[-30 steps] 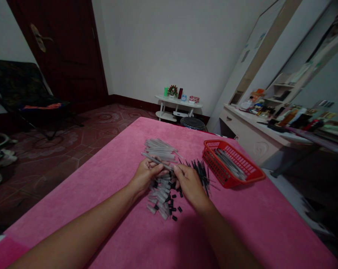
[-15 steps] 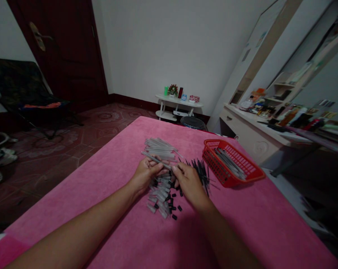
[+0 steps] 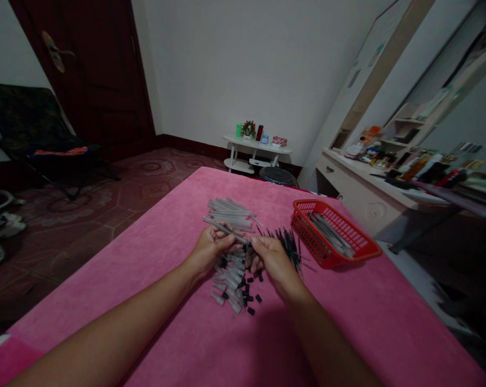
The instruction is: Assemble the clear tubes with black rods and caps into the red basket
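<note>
My left hand is closed around a clear pen barrel that points up and to the left. My right hand pinches the barrel's near end, fingers pressed together. Both hands hover over a heap of short clear caps and small black plugs on the pink cloth. Behind my hands lies a pile of clear pen barrels. A fan of thin black refills lies just right of my right hand.
A red mesh basket with several finished pens stands at the right. Beyond the table are a white low shelf, a dresser with bottles, a dark door and a folding chair.
Both hands have stayed over the heap with the barrel between them. My right hand has shifted slightly at the barrel's end. Nothing else has moved.
</note>
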Available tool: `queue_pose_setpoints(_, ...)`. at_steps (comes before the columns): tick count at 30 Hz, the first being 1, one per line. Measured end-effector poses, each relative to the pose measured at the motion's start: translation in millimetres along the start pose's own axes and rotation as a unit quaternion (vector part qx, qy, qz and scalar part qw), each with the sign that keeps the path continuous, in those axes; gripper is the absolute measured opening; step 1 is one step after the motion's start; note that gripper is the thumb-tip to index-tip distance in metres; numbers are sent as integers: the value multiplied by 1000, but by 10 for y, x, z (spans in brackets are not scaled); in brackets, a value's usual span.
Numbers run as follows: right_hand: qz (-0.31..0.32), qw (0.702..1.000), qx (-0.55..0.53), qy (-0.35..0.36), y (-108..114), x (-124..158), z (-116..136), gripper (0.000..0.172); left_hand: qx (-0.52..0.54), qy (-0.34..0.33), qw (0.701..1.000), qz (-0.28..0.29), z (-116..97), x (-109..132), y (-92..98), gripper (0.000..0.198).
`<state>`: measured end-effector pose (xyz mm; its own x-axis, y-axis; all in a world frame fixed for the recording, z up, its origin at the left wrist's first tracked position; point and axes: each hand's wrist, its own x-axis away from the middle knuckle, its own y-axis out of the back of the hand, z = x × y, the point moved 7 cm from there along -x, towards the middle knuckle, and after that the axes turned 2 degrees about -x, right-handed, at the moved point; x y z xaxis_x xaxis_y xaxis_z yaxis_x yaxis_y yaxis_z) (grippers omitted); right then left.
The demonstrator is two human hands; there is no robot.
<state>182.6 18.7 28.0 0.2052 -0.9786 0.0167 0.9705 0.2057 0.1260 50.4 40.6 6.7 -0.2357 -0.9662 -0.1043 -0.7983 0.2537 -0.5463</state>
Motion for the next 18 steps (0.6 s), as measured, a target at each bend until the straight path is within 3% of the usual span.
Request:
queue_pose_setpoints(3, -3, 1000, 15, -17, 55, -5, -24, 43, -8, -14, 1000, -2, -30, -2, 2, 36)
queue_pose_setpoints(6, 4, 992, 123, -3, 137, 1, -24, 33, -16, -16, 999, -27, -53, -8, 40, 32)
queue_pose_setpoints(9, 22, 966, 256, 28, 193, 26, -5, 14, -16, -13, 999, -43, -63, -21, 72, 34)
queue_pose_setpoints(13, 25, 938, 342, 56, 191, 52, 59, 1, -1, -3, 999, -45, -60, -32, 74, 37)
queue_pose_setpoints(18, 34, 926, 364, 92, 49, 76, 155, 9, -29, -4, 998, -48, -79, -42, 83, 33)
